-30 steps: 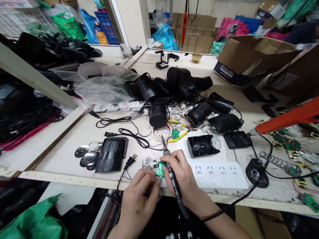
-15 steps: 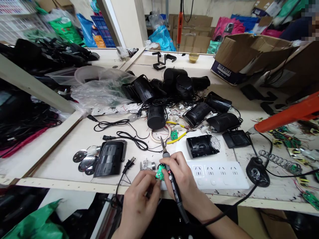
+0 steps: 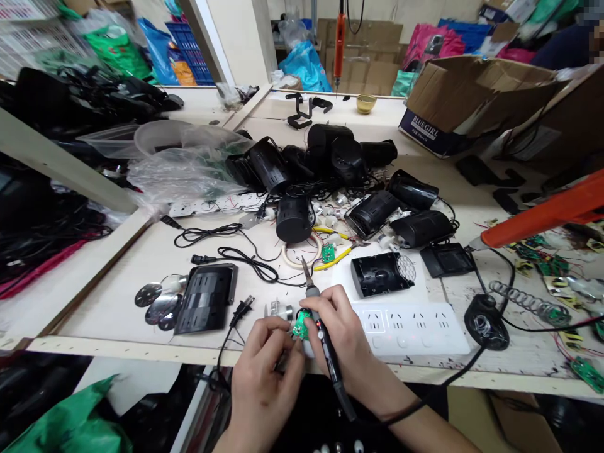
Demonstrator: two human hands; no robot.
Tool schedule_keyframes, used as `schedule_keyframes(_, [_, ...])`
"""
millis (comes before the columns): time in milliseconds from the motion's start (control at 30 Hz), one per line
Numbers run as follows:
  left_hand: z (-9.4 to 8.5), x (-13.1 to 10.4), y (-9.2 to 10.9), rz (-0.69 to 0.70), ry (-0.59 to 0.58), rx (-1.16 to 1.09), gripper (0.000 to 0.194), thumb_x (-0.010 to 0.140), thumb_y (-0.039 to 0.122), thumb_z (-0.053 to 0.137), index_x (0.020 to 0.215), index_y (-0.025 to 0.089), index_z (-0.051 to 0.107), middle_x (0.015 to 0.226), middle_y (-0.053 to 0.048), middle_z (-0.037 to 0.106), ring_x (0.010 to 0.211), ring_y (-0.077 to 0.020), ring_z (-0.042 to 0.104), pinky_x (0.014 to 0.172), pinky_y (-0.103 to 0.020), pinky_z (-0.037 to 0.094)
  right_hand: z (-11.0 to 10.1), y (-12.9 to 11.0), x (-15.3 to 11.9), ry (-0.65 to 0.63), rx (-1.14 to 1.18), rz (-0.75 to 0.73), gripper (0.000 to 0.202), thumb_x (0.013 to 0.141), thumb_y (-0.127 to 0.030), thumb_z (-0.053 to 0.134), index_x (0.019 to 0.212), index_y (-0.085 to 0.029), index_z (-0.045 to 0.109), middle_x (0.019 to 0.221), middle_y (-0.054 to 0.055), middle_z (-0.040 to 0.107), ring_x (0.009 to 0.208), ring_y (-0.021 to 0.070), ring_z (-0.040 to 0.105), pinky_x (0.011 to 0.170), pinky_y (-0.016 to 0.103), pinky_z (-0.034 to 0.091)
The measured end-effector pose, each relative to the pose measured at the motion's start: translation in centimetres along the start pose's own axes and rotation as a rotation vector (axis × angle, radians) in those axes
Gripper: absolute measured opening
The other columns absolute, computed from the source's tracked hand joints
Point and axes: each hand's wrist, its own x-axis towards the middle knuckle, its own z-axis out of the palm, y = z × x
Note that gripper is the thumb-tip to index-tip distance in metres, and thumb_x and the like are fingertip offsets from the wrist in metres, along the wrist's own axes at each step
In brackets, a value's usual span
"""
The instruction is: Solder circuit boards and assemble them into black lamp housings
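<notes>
My right hand [image 3: 343, 333] is closed around a soldering iron [image 3: 325, 343], its tip pointing up and away from me. Between my hands at the table's front edge is a small green circuit board [image 3: 301, 326]; my right fingertips touch its right side. The fingers of my left hand [image 3: 267, 368] are pinched at its lower left edge, and my knuckles hide part of that grip. Just beyond the board lies a small clear and silver part [image 3: 282, 309]. A white power strip [image 3: 410, 328] lies to the right of my right hand.
Black housings [image 3: 292, 219] lie heaped mid-table, near yellow-handled pliers [image 3: 337, 259] and an open black shell [image 3: 382, 275]. At left are another housing [image 3: 205, 299] and a plug [image 3: 242, 309]. An iron stand [image 3: 486, 321], orange tool [image 3: 538, 214] and cardboard box [image 3: 429, 129] stand right.
The circuit board has tilted slightly and shifted a little left between my fingers. Both hands keep nearly the same grip. The whole view has moved slightly.
</notes>
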Motion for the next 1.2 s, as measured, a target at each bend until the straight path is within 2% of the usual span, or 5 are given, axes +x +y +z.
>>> schedule_keyframes(100, [0.0, -0.3, -0.4, 0.075, 0.053, 0.16, 0.015, 0.084, 0.016, 0.059, 0.069, 0.021, 0.059, 0.089, -0.005, 0.063, 0.073, -0.0171, 0.055, 0.066, -0.029, 0.046, 0.0, 0.1, 0.0, 0.008, -0.009, -0.005, 0.044, 0.08, -0.002, 0.052, 0.12, -0.02, 0.055, 0.098, 0.005, 0.044, 0.086, 0.0179, 0.056, 0.072, 0.03, 0.055])
schedule_keyframes(167, [-0.1, -0.5, -0.7, 0.065, 0.011, 0.189, 0.013, 0.084, 0.018, 0.059, 0.071, 0.021, 0.059, 0.093, -0.005, 0.063, 0.071, -0.0165, 0.055, 0.063, -0.028, 0.046, 0.0, 0.2, -0.1, 0.011, -0.015, -0.01, 0.044, 0.08, -0.003, 0.052, 0.12, -0.02, 0.056, 0.098, 0.005, 0.045, 0.086, 0.018, 0.056, 0.072, 0.03, 0.055])
schedule_keyframes(333, [-0.1, -0.4, -0.7, -0.067, -0.144, 0.021, 0.015, 0.089, 0.019, 0.051, 0.075, 0.02, 0.057, 0.087, -0.001, 0.06, 0.058, -0.0092, 0.056, 0.05, -0.02, 0.044, 0.0, 0.0, 0.1, 0.013, -0.007, -0.009, 0.039, 0.083, -0.004, 0.051, 0.119, -0.019, 0.057, 0.098, 0.006, 0.045, 0.086, 0.0177, 0.056, 0.073, 0.03, 0.055])
schedule_keyframes(600, [-0.1, 0.4, 0.2, -0.094, -0.119, -0.066, 0.021, 0.088, 0.018, 0.049, 0.068, 0.02, 0.049, 0.073, 0.0, 0.056, 0.06, -0.0112, 0.055, 0.054, -0.021, 0.044, -0.1, -0.2, 0.2, 0.004, 0.003, 0.0, 0.04, 0.082, -0.003, 0.05, 0.118, -0.018, 0.057, 0.099, 0.005, 0.045, 0.087, 0.0177, 0.057, 0.075, 0.03, 0.054])
schedule_keyframes(1200, [0.1, 0.5, 0.0, -0.154, -0.132, -0.164, 0.024, 0.086, 0.017, 0.049, 0.063, 0.022, 0.045, 0.069, 0.0, 0.054, 0.064, -0.0139, 0.054, 0.057, -0.023, 0.045, -0.2, -0.3, 0.1, 0.009, 0.0, 0.006, 0.04, 0.081, -0.003, 0.05, 0.117, -0.019, 0.057, 0.098, 0.006, 0.045, 0.085, 0.0175, 0.057, 0.075, 0.031, 0.055])
